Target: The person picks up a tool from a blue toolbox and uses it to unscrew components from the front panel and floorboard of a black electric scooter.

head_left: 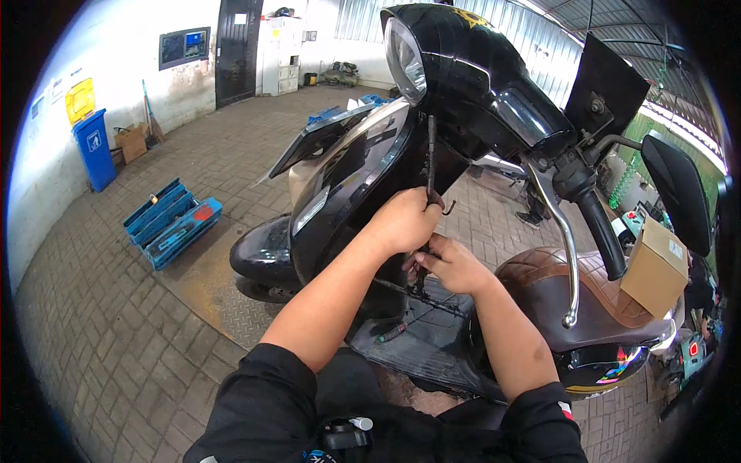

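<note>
A black scooter [351, 185] stands in front of me, its front section facing left. A long, slim dark strip, perhaps a cable or hose [431, 150], runs down behind the front panel below the headlight. My left hand [409, 221] is closed around its lower end, and a small dark hook [451, 207] sticks out beside the fingers. Just below and to the right, my right hand [457, 265] has its fingers pinched together near dark parts; what they hold is hidden. A screwdriver [392, 332] with a dark, green-and-red handle lies on the footboard [432, 351] below both hands.
An opened blue toolbox [171, 224] sits on the paving at left. The brown seat [552, 282] bears a cardboard box [654, 266]. At upper right are the handlebar grip [600, 231], a silver brake lever [563, 239] and a mirror [678, 189]. A blue bin [96, 150] stands by the wall.
</note>
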{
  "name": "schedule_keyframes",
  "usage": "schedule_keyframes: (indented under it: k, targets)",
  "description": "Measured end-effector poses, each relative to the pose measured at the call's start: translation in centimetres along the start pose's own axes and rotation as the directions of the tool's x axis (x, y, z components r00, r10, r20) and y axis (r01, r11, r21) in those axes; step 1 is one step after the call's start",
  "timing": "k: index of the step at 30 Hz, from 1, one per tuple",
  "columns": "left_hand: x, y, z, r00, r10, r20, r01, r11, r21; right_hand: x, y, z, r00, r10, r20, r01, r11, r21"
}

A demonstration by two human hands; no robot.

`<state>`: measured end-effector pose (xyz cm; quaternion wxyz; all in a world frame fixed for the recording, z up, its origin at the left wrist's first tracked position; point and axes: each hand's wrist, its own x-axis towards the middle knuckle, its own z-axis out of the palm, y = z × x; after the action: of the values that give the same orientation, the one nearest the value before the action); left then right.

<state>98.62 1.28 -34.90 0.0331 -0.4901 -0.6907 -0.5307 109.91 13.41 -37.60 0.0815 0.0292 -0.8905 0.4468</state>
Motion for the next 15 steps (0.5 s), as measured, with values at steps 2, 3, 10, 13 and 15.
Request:
schedule_keyframes:
  k: [2, 3, 10, 13, 15]
  targets:
    - [0.1, -0.1, -0.1, 1.0, 0.002, 0.01, -0.002, 1.0, -0.006, -0.3, -1.1, 0.2, 1.0, 0.027, 0.001, -0.027, 0.999, 0.032]
    - [0.1, -0.1, -0.1, 1.0, 0.003, 0.015, -0.003, 1.0, -0.009, -0.1, -1.1, 0.1, 0.998, 0.059, -0.029, -0.06, 0.998, -0.011]
    - [-1.4, 2.1, -0.4, 0.99, -0.13, -0.052, 0.138, 0.971, 0.195, -0.2, -2.4, 1.2, 0.943, 0.03, -0.33, -0.173, 0.894, -0.413]
    - [-1.0, 0.4, 0.5, 0.991, -0.06, -0.12, 0.079, 0.983, 0.163, 0.0, -2.0, 1.5, 0.951, -0.09, -0.297, -0.048, 0.902, -0.429]
    - [-0.5, -0.5, 0.6, 0.994, -0.043, -0.1, 0.052, 0.994, 0.095, 0.1, -0.9, 1.2, 0.969, -0.101, -0.224, 0.036, 0.961, -0.275]
